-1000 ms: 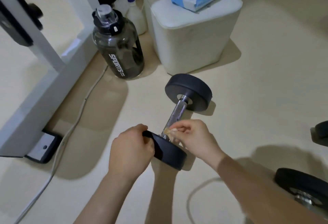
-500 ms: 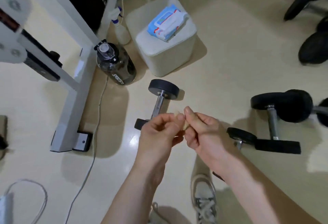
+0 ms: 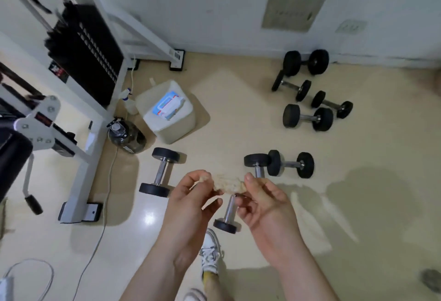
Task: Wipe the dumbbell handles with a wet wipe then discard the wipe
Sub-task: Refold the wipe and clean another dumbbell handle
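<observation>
A crumpled wet wipe (image 3: 228,184) is stretched between my two hands at mid-frame. My left hand (image 3: 194,201) pinches its left end and my right hand (image 3: 265,201) pinches its right end. Both hands are raised well above the floor. On the floor to the left lies a black dumbbell (image 3: 160,172) with a chrome handle. A second dumbbell (image 3: 229,213) lies under my hands, partly hidden by them. A third dumbbell (image 3: 290,164) lies to the right. The pack of wipes (image 3: 169,106) rests on a white box (image 3: 175,125).
Several more dumbbells (image 3: 307,117) lie near the far wall. A dark water bottle (image 3: 126,136) and a spray bottle (image 3: 130,102) stand by the white machine frame (image 3: 81,176). A cable (image 3: 105,210) runs over the floor. My shoe (image 3: 210,253) is below my hands.
I let go of the left dumbbell and rose; the view pulled back and tilted up. Both hands lifted with the wipe and now pull it apart between them.
</observation>
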The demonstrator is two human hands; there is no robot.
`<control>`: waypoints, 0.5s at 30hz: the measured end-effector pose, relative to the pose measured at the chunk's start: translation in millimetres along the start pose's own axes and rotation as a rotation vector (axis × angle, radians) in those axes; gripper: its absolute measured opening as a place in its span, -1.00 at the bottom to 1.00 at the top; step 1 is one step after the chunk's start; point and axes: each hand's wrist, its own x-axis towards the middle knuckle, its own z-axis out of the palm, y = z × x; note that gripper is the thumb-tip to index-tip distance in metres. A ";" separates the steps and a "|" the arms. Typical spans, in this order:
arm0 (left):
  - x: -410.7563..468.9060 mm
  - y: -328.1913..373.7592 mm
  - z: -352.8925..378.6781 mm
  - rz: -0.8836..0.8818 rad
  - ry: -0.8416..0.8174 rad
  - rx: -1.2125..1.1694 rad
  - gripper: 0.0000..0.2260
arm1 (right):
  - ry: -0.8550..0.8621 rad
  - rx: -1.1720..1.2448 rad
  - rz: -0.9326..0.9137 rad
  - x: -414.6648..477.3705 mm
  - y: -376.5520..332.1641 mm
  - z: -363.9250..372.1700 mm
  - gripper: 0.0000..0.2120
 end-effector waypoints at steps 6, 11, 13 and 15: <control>-72.1 4.3 48.9 0.037 -0.104 -0.046 -0.81 | -0.051 0.012 -0.088 -73.4 -47.8 -32.1 -0.90; -129.2 -9.2 62.1 0.044 -0.141 -0.007 -0.86 | -0.260 -0.105 -0.168 -126.4 -71.0 -57.2 -0.77; -146.2 -16.4 69.0 0.098 -0.133 0.223 -0.83 | -0.294 -0.195 -0.227 -142.5 -82.2 -66.6 -0.70; -162.1 -19.1 79.5 0.110 -0.154 0.332 -0.84 | -0.308 -0.276 -0.274 -156.3 -96.5 -77.6 -0.66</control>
